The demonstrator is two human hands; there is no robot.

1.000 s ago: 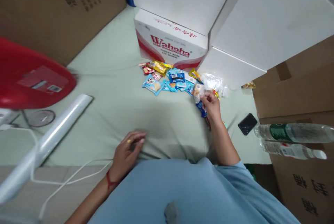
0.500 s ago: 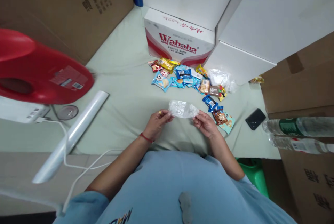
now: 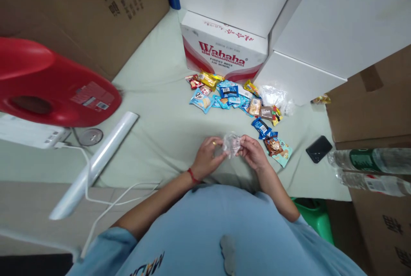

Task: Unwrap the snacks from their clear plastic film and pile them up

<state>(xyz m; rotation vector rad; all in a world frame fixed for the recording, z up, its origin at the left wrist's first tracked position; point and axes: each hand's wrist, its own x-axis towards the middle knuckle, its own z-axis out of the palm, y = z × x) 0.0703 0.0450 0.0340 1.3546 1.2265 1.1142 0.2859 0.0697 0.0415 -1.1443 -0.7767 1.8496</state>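
Note:
Between my two hands is a small clear plastic bag [image 3: 231, 143], crumpled and bunched up. My left hand [image 3: 210, 155], with a ring and a red wrist cord, grips its left side between thumb and fingers. My right hand [image 3: 251, 151] pinches the right side of the same bag. Just beyond lies a pile of small wrapped snacks, among them a light-blue snack packet [image 3: 202, 101] and a yellow snack packet [image 3: 208, 80]. Right of my right hand are a dark-blue snack packet [image 3: 261, 127], a brown snack packet [image 3: 273, 146] and a pale-green packet [image 3: 284, 156].
A Wahaha carton [image 3: 223, 51] stands behind the snacks, beside crumpled clear plastic [image 3: 274, 97]. At left are a red jug [image 3: 64, 83], a roll of clear film [image 3: 96, 162] and a white cable [image 3: 96, 199]. At right lie a black phone [image 3: 319, 149] and plastic bottles [image 3: 362, 159].
The plastic bag was stretched flat between my hands and is now bunched together. My left hand has moved right, closer to my right hand. The view has shifted slightly.

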